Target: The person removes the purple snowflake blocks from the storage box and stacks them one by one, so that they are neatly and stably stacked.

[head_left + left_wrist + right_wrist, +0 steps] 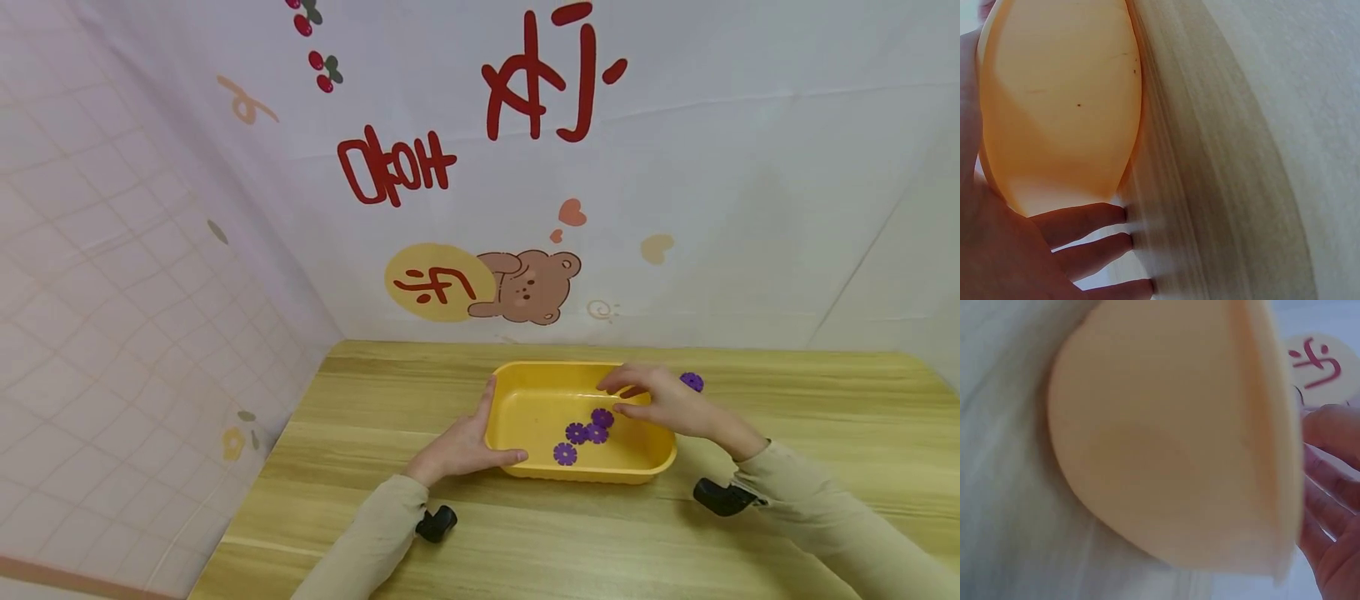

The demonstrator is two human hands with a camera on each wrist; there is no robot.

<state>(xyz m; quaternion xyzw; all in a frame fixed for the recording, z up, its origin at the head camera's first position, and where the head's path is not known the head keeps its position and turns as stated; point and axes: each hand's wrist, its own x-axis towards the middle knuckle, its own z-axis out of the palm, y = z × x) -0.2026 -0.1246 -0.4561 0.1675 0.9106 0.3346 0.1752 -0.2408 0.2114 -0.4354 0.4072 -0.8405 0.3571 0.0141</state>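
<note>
A yellow plastic basin stands on the table, with several purple notched plastic discs, shaped like flowers, lying on its floor. My left hand rests against the basin's left end, the thumb at the front rim and the index finger along the side. Seen from the left wrist, its other fingers stretch straight past the basin's outer wall. Over the right part of the basin, my right hand has loosely bent, spread fingers with nothing between them. The nearest discs lie just left of its fingertips.
Another purple disc lies on the wooden table behind my right hand, outside the basin. A printed cloth with a bear and red characters hangs behind the table. Black straps with mounts sit at both wrists.
</note>
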